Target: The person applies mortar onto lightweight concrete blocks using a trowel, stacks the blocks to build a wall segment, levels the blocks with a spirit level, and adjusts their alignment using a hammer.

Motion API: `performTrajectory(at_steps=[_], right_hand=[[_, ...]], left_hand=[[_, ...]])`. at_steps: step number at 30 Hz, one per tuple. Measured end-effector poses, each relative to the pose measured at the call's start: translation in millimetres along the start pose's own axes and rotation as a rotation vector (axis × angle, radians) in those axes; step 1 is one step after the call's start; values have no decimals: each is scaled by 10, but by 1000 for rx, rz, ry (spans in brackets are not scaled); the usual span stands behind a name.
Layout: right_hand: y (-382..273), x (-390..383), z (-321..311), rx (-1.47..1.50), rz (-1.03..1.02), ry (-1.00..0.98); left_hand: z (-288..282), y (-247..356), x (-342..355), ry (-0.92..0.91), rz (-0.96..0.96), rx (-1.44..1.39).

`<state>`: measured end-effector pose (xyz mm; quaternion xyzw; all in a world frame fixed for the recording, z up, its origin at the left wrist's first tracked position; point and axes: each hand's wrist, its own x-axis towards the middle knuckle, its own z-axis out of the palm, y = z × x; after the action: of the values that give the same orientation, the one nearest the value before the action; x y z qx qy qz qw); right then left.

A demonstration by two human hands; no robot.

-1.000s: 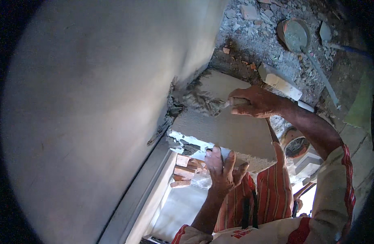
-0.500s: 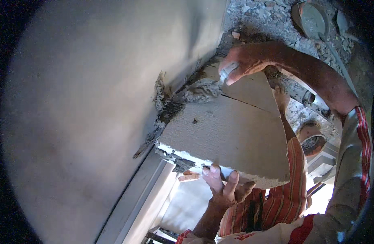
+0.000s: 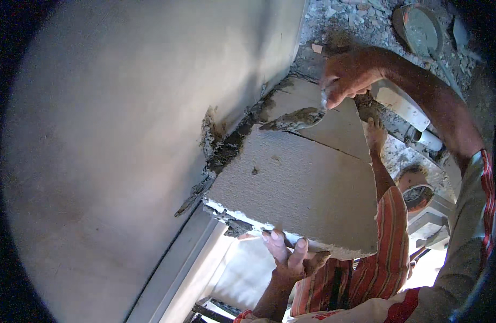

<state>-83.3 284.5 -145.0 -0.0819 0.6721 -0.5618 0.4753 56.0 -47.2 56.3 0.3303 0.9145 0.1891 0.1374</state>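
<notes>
A pale, rough-faced block (image 3: pixel 296 188) stands against the smooth wall (image 3: pixel 113 140), beside a second pale block (image 3: pixel 339 129) with a dark narrow joint between them. My left hand (image 3: pixel 291 258) has its fingers against the block's lower edge, bearing on it from below. In the closed fingers of my right hand (image 3: pixel 347 78) is a trowel (image 3: pixel 299 118). Its mortar-smeared blade lies over the far end of the joint. Grey mortar (image 3: pixel 223 151) fills the gap between block and wall, with a ragged lump stuck to the wall. My fist hides most of the trowel's handle.
A round pan (image 3: pixel 420 32) of grey mix sits at the far right, amid rubble (image 3: pixel 339 19). A round clay-coloured pot (image 3: pixel 415 188) and a white pipe piece (image 3: pixel 430 141) lie at right. Orange striped cloth (image 3: pixel 388 231) and a bare foot (image 3: pixel 376 132) show beyond the block.
My right hand has moved right, away from the wall, and the trowel blade now shows clear of the mortar lump it was at. My left hand stays at the block's lower edge.
</notes>
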Motion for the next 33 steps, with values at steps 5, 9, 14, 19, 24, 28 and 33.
performTrajectory(at_steps=[5,9,14,19,24,28,33], right_hand=[[-83,-43,105,136,67,146],[-184,-36,250,139,147,198],[58,-47,421,311,156,150],[35,-211,726,578,75,565],[-85,-326,729,1075,-179,907],[-268,-272,596,1404,-653,1064],[-349,-161,606,1356,-486,801]], left_hand=[[-49,-72,-90,-7,-13,14],[-60,-88,-49,-39,62,70],[-60,4,5,-67,21,-6],[-55,-9,-64,-36,27,54],[-218,84,46,-153,45,10],[-277,80,137,-304,307,150],[-363,83,550,-470,425,208]])
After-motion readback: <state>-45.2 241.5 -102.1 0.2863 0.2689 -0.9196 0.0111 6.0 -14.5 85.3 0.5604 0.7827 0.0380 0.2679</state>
